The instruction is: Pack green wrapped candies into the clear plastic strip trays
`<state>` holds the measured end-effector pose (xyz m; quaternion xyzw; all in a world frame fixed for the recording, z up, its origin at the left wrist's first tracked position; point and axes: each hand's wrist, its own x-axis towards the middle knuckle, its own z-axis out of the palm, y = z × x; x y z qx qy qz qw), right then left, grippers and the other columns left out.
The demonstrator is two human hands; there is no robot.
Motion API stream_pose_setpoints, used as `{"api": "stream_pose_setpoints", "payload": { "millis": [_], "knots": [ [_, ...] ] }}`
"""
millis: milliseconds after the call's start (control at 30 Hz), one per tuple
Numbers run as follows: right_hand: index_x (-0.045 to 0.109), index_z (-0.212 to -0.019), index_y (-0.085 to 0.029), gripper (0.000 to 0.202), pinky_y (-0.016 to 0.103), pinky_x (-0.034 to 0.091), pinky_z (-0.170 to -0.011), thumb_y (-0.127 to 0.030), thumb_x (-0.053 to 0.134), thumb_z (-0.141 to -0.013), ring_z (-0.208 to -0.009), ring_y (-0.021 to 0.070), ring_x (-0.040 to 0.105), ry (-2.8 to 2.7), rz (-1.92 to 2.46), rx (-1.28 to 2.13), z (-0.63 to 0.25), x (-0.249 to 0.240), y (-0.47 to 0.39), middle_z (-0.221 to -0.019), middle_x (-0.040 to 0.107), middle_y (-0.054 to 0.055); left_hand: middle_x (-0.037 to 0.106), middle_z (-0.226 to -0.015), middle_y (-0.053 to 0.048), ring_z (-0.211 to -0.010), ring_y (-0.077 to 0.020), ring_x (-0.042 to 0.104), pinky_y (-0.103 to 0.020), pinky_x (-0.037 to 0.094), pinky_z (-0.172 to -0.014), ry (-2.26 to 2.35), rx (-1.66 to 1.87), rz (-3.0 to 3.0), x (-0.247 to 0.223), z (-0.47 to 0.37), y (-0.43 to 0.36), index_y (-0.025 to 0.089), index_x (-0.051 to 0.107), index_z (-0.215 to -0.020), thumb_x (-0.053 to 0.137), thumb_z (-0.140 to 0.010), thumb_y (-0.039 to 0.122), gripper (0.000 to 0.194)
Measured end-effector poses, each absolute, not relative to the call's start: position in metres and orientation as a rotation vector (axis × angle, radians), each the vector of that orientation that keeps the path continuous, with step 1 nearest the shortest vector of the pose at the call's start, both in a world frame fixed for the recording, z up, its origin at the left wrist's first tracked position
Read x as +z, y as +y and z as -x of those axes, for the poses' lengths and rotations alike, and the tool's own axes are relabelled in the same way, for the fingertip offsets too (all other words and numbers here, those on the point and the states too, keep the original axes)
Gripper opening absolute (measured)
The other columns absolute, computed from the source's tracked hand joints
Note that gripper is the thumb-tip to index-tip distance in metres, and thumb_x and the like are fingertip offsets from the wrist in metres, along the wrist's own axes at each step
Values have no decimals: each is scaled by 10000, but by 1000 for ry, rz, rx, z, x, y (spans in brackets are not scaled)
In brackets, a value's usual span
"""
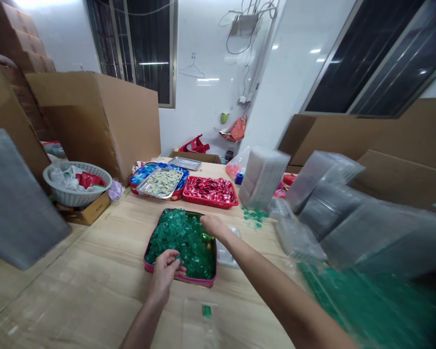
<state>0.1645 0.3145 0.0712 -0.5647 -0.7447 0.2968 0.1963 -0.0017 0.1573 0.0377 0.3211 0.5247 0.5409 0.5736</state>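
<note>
A square tin tray with a pink rim holds a heap of small green wrapped pieces. Over its near left edge is my left hand, thumb and fingers curved and apart beside the heap. My right hand is closed above the tray's right side, where bare golden bottom shows; whatever its fingers may hold is hidden. Closer to me lies a clear plastic tray with a green piece in it. Partly behind my right forearm sits a pale plastic tray.
Behind are a red basket of red packets and a metal tray of pale pieces. Stacked clear plastic trays stand at the right, near scattered green pieces. A white basket and cardboard boxes are at the left.
</note>
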Motion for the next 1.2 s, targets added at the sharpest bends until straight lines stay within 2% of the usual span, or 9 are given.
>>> {"api": "stream_pose_setpoints", "payload": {
  "millis": [100, 267, 333, 467, 600, 667, 800, 967, 1200],
  "knots": [
    [641, -650, -152, 58, 288, 403, -738, -130, 588, -645, -895, 252, 579, -2207, 1593, 689, -166, 65, 299, -825, 667, 132, 618, -584, 2, -489, -161, 611, -255, 483, -452, 1234, 1259, -729, 36, 2, 160, 144, 527, -795, 667, -551, 299, 321],
    [671, -737, -148, 160, 233, 409, -609, -162, 664, -578, -692, 189, 598, -2362, 1536, 686, -172, 48, 259, -690, 662, 47, 611, -561, -4, -465, -172, 599, -277, 478, -449, 1250, 1299, -653, 38, 0, 160, 133, 538, -772, 676, -491, 269, 342],
    [673, -813, -148, 212, 219, 406, -598, -134, 624, -607, -674, 165, 590, -2331, 1503, 701, -175, 41, 246, -700, 658, 32, 616, -575, -6, -489, -168, 604, -287, 489, -489, 1218, 1332, -592, 42, -1, 156, 129, 546, -767, 654, -496, 245, 314],
    [665, -839, -146, 222, 229, 415, -591, -145, 573, -637, -646, 151, 567, -1963, 1269, 1019, -183, 37, 224, -700, 640, 20, 619, -620, -6, -558, -152, 601, -289, 489, -544, 1060, 1346, -482, 54, -7, 142, 137, 557, -688, 628, -527, 238, 203],
    [671, -809, -170, 205, 224, 389, -547, -218, 652, -611, -574, 119, 514, -1552, 1037, 1365, -188, 47, 203, -608, 591, -27, 587, -561, 3, -503, -96, 535, -210, 399, -473, 1010, 1333, -513, 61, -18, 131, 128, 539, -589, 687, -525, 246, 199],
    [677, -811, -172, 216, 217, 368, -525, -238, 684, -604, -525, 99, 477, -1447, 987, 1417, -186, 55, 192, -553, 555, -45, 605, -587, -3, -493, -82, 521, -196, 363, -460, 1014, 1326, -515, 63, -25, 129, 122, 568, -662, 720, -520, 252, 245],
    [685, -822, -181, 239, 239, 403, -564, -259, 713, -599, -587, 121, 517, -1404, 919, 1391, -178, 65, 174, -641, 607, -13, 631, -664, -5, -514, -90, 543, -207, 372, -493, 929, 1313, -458, 67, -38, 129, 133, 584, -841, 753, -516, 266, 390],
    [681, -810, -185, 223, 236, 408, -566, -257, 718, -603, -598, 123, 529, -1345, 889, 1377, -169, 68, 162, -653, 617, -12, 624, -639, -3, -513, -71, 507, -194, 345, -485, 858, 1365, -582, 66, -43, 129, 115, 611, -802, 701, -503, 118, 311],
    [648, -761, -161, 249, 219, 421, -536, -268, 750, -561, -541, 107, 537, -1130, 887, 1591, -158, 70, 156, -614, 618, -13, 607, -605, 1, -449, -51, 441, -188, 279, -422, 853, 1292, -729, 68, -28, 124, 97, 639, -835, 578, -531, 83, 311]
  ]
}}
